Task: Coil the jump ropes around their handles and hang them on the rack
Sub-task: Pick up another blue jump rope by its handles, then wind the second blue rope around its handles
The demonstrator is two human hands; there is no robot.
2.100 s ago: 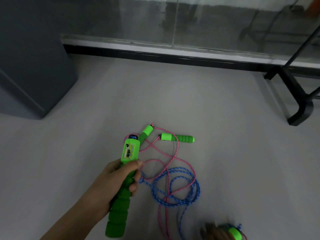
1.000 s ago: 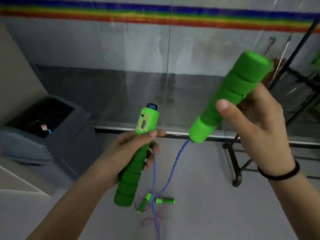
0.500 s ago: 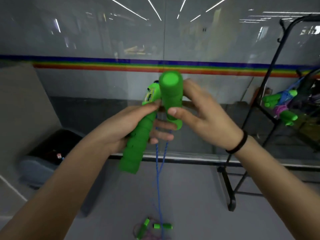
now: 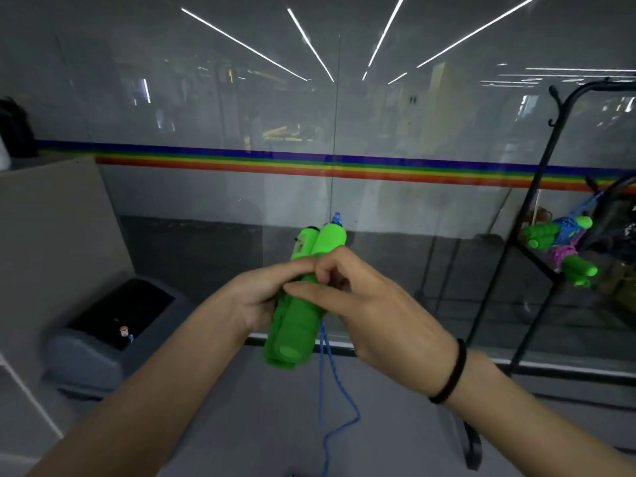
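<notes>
Two green foam handles (image 4: 297,321) of the blue jump rope are held side by side, upright, in front of my chest. My left hand (image 4: 260,297) grips them from the left. My right hand (image 4: 364,304) wraps them from the right, thumb laid across the front. The blue rope (image 4: 327,390) hangs below the handles in two strands toward the floor. The black rack (image 4: 537,215) stands at the right, with coiled ropes with green handles (image 4: 564,246) hanging on it.
A glass wall with a rainbow stripe (image 4: 309,163) runs across ahead. A grey bin (image 4: 103,335) with a dark opening sits on the floor at the left, next to a grey partition (image 4: 51,235). The rack's black foot (image 4: 471,449) lies on the floor at the lower right.
The two handles have come together parallel, and both hands now close around the pair. The view has tilted up; the pink rope on the floor has left the frame.
</notes>
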